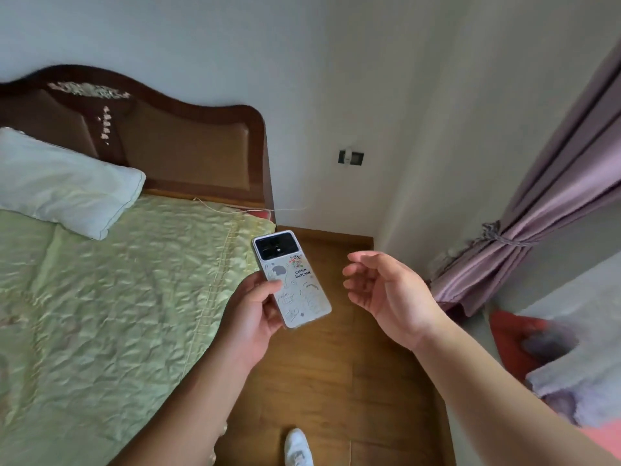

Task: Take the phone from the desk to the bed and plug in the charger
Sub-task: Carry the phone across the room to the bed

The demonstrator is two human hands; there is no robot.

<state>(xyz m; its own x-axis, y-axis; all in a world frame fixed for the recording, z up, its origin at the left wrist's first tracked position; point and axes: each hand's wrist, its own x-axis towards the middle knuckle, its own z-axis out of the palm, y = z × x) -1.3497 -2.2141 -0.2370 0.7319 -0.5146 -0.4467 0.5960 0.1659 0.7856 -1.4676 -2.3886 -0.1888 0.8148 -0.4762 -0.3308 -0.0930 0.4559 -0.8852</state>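
My left hand (255, 314) holds the phone (295, 284) by its lower left edge, back side up, showing a white cartoon-printed case and a dark camera block. It hovers over the wooden floor just off the bed's right edge. My right hand (383, 287) is beside the phone on the right, apart from it, fingers spread and curled, holding nothing. A thin white charger cable (235, 210) lies across the head of the bed (100, 297) and runs off to the right toward the wall. A wall socket (351, 158) with a white plug in it sits above.
A white pillow (64, 183) rests against the brown headboard (188, 153). A purple curtain (554, 210) hangs at the right, tied back. A red and grey bundle (551, 358) lies at the lower right. My white shoe (297, 445) stands on the floor strip between bed and wall.
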